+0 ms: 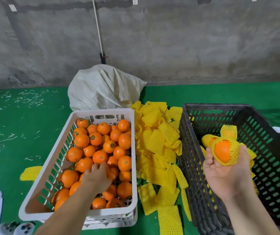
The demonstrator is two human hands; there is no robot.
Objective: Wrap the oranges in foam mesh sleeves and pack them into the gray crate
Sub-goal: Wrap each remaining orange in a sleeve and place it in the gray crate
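From the head camera, I'm cradling a sleeved orange (224, 152) in my right hand (227, 170), grip curled around it, over the gray crate (271, 160) at 3 o'clock, ready to drop. My left hand (97, 177) is reaching into the white crate (78, 212) of oranges (95, 139), fingers hidden. Loose foam mesh sleeves (157, 141) are piling between.

We see our two forearms bare, no sleeves, gloves, rings or watch showing. Our left hand (97, 177) enters from seven o'clock, our right hand (227, 173) from five o'clock, both slender, nails short.
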